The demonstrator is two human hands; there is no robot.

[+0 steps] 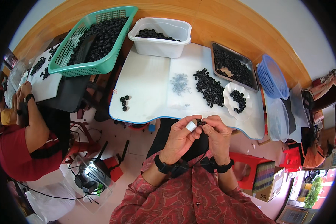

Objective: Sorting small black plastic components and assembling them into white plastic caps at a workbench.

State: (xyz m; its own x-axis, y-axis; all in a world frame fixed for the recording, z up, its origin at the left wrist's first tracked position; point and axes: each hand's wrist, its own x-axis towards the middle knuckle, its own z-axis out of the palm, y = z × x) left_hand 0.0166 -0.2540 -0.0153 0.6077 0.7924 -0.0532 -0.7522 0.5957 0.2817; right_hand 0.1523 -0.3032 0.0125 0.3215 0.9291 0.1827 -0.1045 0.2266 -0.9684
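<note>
Your red-patterned shirt (175, 196) faces the white bench (145, 86); before it, left hand (178, 141) and right hand (218, 139) pinch a small black piece (200, 122).

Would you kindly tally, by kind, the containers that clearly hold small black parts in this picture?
Green basket: 1
White tub: 1
Metal tray: 1
Scalloped white dish: 1
Total: 4

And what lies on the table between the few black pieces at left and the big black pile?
In the head view, a grey smudged patch marks the white tabletop between them; otherwise that stretch looks bare.
</note>
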